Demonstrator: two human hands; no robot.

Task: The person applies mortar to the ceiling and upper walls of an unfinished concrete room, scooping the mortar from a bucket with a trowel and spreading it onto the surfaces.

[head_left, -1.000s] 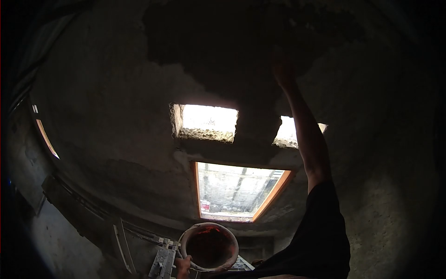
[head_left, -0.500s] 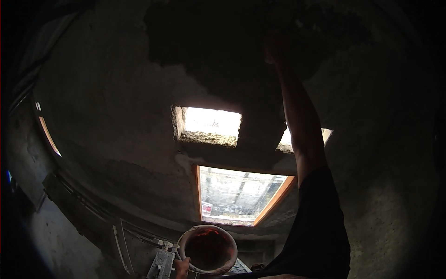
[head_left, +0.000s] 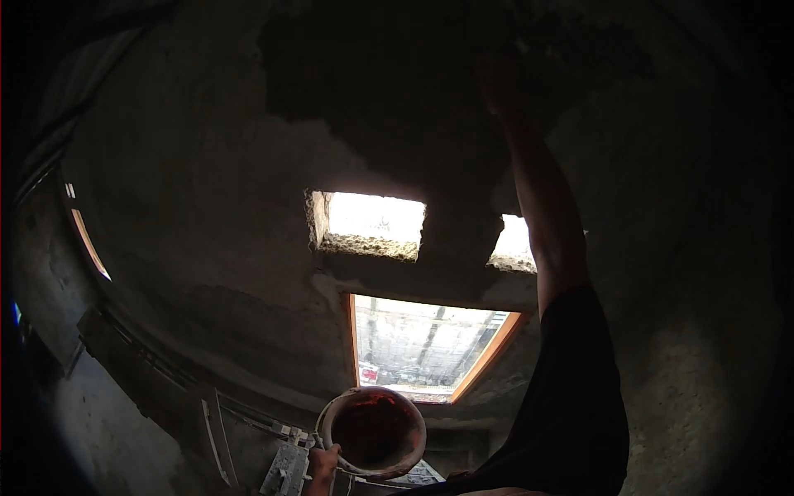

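Note:
At the bottom, my left hand (head_left: 325, 457) is closed on the rim of a round bucket (head_left: 374, 474), which has dark and reddish stuff inside. My right arm reaches far up the grey wall (head_left: 207, 198), and my right hand (head_left: 495, 87) is at a dark, wet-looking patch (head_left: 364, 91). It is too dark there to make out the fingers or anything they hold.
Two square openings, one left (head_left: 376, 223) and one partly behind my right arm (head_left: 514, 244), let in bright light. Below them is a window with an orange-brown frame (head_left: 353, 339). Lower left are a speckled grey board (head_left: 286, 469) and thin strips (head_left: 217, 438).
My right arm has shifted slightly to the right, uncovering more of the right opening's left part. The bucket and my left hand are a little higher.

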